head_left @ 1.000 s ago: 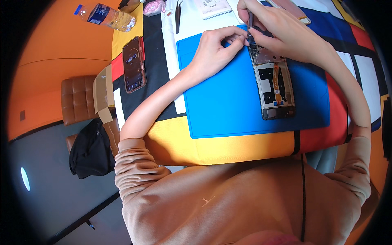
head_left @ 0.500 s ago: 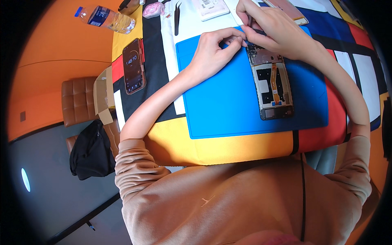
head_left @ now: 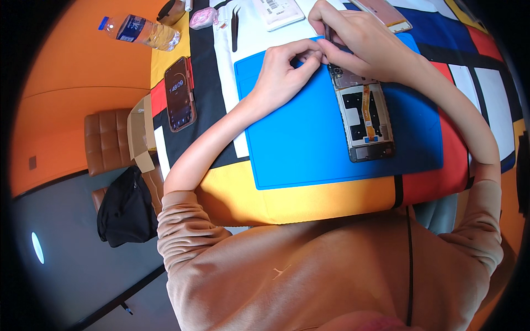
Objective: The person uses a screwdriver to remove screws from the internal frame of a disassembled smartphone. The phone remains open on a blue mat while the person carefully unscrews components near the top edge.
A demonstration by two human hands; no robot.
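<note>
An opened smartphone [head_left: 353, 110] lies on a blue work mat [head_left: 292, 143], its inside showing with an orange ribbon cable [head_left: 366, 107] down the middle. At its top left corner the fingers of both my hands meet. My left hand [head_left: 287, 71] is closed in a pinch, and whatever its fingertips hold is too small to make out. Over the phone's top edge bends my right hand [head_left: 372, 47], thumb and fingers closed around something dark and thin, mostly hidden. The right hand covers part of the phone's upper end.
Beyond the mat lie black tweezers [head_left: 236, 30], a white box-shaped item [head_left: 277, 14] and a pinkish phone panel [head_left: 383, 14]. To the left are a lit phone [head_left: 180, 94], a water bottle [head_left: 141, 32] and a small pink case [head_left: 204, 18].
The whole view has shifted slightly. Both hands stay together at the phone's top corner, and the right hand covers a little more of it.
</note>
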